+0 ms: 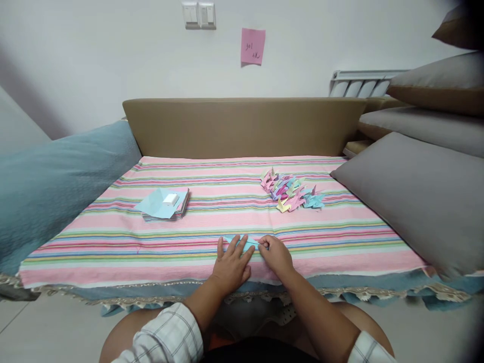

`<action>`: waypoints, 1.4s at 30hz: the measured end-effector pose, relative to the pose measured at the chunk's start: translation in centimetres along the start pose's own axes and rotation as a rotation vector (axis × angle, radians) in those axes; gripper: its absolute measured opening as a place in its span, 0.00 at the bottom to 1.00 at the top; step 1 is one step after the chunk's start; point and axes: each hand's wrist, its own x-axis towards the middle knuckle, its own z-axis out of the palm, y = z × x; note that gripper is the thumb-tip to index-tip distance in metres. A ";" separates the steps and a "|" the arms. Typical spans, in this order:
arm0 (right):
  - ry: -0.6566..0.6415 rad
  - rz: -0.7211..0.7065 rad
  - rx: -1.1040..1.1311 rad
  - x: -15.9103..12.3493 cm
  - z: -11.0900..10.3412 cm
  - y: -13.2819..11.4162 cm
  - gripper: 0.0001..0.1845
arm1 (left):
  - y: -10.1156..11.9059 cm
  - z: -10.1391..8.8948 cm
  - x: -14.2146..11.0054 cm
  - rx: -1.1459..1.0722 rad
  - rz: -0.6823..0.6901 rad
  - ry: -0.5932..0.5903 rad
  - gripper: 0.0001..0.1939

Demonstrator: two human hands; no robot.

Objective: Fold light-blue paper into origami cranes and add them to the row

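Observation:
A light blue piece of folded paper [247,244] lies on the striped cloth near the sofa's front edge. Across it my left hand [231,266] rests flat, fingers spread, covering much of its middle. The right end of the paper is pinched between the thumb and fingers of my right hand [275,253]. Beyond my right hand sits a cluster of folded paper cranes [290,191] in pink, purple, yellow and blue. To the left stands a stack of square paper [166,218] with a blue sheet on top and a small white block [170,199] on that sheet.
Striped cloth [212,186] covers the sofa seat, with a brown backrest [242,126] behind it. A blue-covered armrest [75,171] bounds the left. Grey cushions [416,196] pile up at the right. A pink note [253,46] and switches [198,15] are on the wall.

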 end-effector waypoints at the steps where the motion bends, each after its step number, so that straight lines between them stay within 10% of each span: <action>1: -0.001 -0.004 -0.008 0.0 0.0 0.0 0.06 | 0.0 0.0 0.0 -0.004 -0.001 -0.005 0.27; 37: 0.229 -0.430 -0.268 -2.5 -0.2 2.9 0.14 | -0.2 0.5 -0.3 -0.054 0.005 -0.023 0.28; 42: 0.102 -0.547 -0.245 -2.9 0.0 2.7 0.20 | -0.1 0.4 -0.3 -0.075 -0.010 -0.021 0.28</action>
